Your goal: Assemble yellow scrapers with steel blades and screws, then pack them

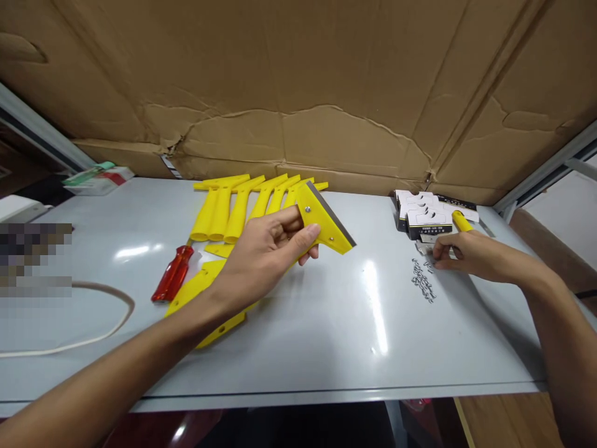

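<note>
We grip a yellow scraper (321, 218) (its dark blade (331, 214) facing up and right) in our left hand (263, 255), above the table's (317, 348) middle. Our right hand (471, 252), fingers curled, is just beside loose screws (423, 283); we cannot tell whether it holds one. Leftward lie yellow handles (219, 214) and a red screwdriver (172, 275).

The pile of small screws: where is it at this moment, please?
In the head view, the pile of small screws lies on the right side of the table, beside the right hand, below the black-and-white packaging.
</note>
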Tool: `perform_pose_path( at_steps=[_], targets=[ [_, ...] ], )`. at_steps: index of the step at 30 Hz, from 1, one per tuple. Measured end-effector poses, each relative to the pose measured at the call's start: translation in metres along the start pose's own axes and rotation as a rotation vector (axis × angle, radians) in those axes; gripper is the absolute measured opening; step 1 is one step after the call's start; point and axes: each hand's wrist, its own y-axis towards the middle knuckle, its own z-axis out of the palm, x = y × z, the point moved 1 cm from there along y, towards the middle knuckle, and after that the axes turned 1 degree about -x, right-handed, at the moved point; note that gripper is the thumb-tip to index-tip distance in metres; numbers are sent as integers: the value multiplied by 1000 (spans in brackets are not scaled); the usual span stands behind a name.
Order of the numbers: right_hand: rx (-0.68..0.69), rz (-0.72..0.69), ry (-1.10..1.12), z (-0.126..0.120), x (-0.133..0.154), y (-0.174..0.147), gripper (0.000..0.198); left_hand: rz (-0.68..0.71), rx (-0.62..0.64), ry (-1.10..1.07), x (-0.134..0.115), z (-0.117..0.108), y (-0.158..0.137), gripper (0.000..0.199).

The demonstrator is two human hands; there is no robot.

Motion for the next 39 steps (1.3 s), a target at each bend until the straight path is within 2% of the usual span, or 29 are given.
perform_pose_path(
  at_steps=[3, 5, 7, 10, 12, 14, 17, 20, 22, 27, 33, 39],
  targets=[
    [4, 5, 1, -3, 0, 1, 11, -70, 68, -37, 3, 2, 0, 30],
    [-61, 17, -28, -8, 1, -1, 11, -112, 102, -45, 4, 3, 1, 33],
    [-180, 5, -35, -12, 4, -3, 6, -142, 114, -55, 3, 4, 2, 33],
    [-406, -100, 35, -11, 20, -6, 4, -162, 129, -103, -3, 7, 0, 31],
    [-546, -191, 113, -6, 40, -8, 8, -129, 151, -148, -8, 10, -3, 28],
    [-600, -250, 230, -1, 66, -11, 12, -62, 166, -186, -12, 13, -7, 24],
    [-551, -276, 456, 2, 110, -14, 14, 19, 160, -238, -16, 15, -15, 13],
    [-407, -284, 686, 5, 146, -10, 17, 47, 139, -288, -16, 16, -18, 6],
    [-317, -290, 831, 10, 160, -4, 20, 57, 144, -313, -15, 16, -18, 7],
    [-197, -267, 1105, 30, 163, 8, 31, 66, 181, -356, -12, 17, -15, 13],
    [-184, -254, 1205, 38, 160, 4, 33, 39, 193, -321, -8, 18, -17, 21],
    [-81, -208, 1336, 43, 163, -1, 34, 30, 188, -289, -4, 21, -18, 27]
  ],
)
